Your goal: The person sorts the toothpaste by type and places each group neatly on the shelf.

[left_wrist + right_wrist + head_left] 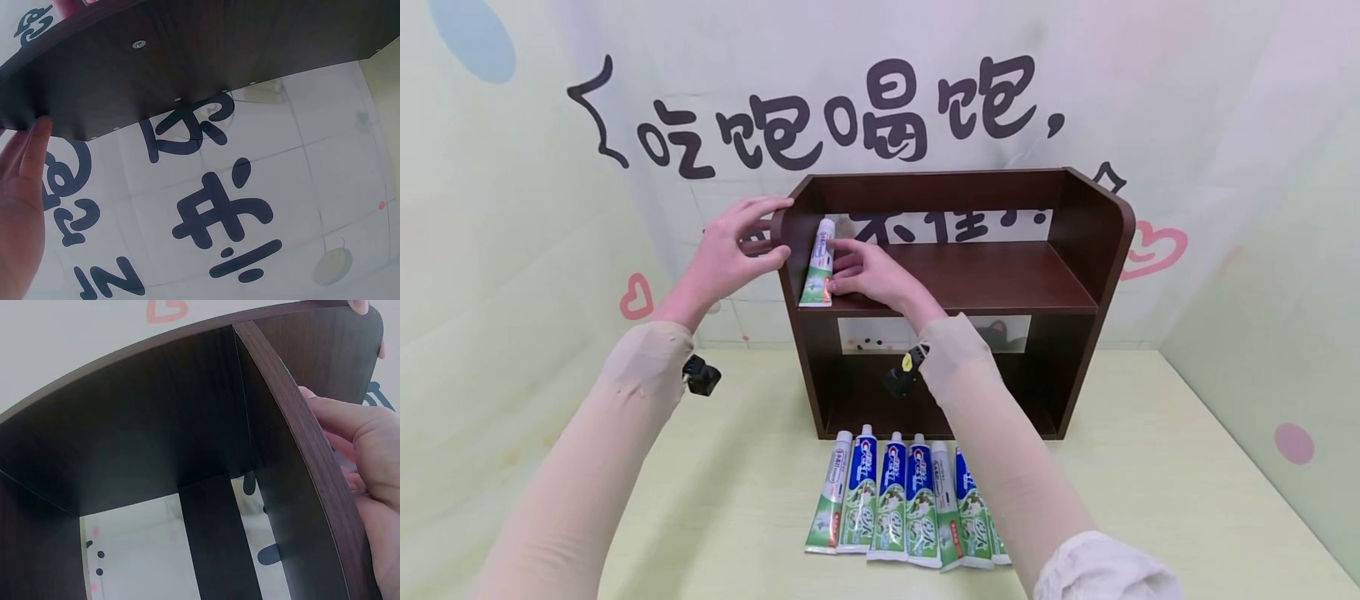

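Head view, nearest first, clock laid on that picture with 12 at top. Beige left sleeve point(565, 475) comes up from 7 o'clock, right sleeve point(1007, 442) from 5, each with a small black camera point(703, 377) at the wrist. Between them on the pale bench point(730, 492): row of toothpaste tubes point(891, 508), flat, caps toward 12, side by side. At least seven show; right sleeve covers the 3 o'clock end. Mix of blue-green and white-green prints.

Just past the row: dark brown two-tier shelf point(955, 312), open front facing the person. One white-green tube point(817, 271) stands on the upper tier at the shelf's 10 o'clock, cap up, just beside the left side panel point(793, 267). Contact with panel: can't tell.

Right hand point(880, 277) is at the tube's 3 o'clock, fingers bent, index and thumb tips at its edge. Pinching or only pressing, can't tell; right wrist view has the tier board partly hiding the fingers. Left hand point(737, 250) sits at the tube's 9 o'clock, outside, fingers spread, tips touching the panel's edge; left wrist view also shows a fingertip against the panel.

Farthest: pale backdrop point(820, 50), big black characters at 12, pink heart point(1153, 248) at 2.
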Demonstrator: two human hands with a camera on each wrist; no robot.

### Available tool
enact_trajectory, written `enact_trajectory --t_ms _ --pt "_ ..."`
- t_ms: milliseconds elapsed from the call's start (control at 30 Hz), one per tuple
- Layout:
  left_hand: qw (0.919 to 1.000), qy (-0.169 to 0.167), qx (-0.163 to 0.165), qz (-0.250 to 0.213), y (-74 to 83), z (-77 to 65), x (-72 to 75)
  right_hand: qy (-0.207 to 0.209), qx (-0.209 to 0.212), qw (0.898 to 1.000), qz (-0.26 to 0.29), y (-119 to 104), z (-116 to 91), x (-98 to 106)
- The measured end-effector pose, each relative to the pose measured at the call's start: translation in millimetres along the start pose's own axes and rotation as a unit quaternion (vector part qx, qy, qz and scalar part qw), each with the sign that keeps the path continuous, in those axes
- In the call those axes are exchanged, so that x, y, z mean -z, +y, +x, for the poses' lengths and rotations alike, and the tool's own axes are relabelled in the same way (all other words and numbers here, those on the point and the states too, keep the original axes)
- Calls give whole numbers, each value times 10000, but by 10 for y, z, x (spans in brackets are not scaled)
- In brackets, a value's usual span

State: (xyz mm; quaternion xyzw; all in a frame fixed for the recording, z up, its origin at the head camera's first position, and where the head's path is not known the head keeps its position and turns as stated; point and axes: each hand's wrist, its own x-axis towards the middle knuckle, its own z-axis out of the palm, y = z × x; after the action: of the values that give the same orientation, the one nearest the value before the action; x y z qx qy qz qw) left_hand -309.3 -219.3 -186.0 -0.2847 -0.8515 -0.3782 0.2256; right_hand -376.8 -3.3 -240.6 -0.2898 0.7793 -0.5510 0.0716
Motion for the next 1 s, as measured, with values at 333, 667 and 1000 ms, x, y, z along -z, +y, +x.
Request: enact_trajectory --t_ms 333,667,1000 --pt "10000 -27 19 4 36 -12 10 -344 47 9986 -388 -12 -29 33" --pt "9999 -54 27 86 -10 8 12 -276 158 9950 -950 -11 -12 42" --pt "9997 -97 82 219 49 -9 27 -223 118 9920 -1236 -35 -47 30"
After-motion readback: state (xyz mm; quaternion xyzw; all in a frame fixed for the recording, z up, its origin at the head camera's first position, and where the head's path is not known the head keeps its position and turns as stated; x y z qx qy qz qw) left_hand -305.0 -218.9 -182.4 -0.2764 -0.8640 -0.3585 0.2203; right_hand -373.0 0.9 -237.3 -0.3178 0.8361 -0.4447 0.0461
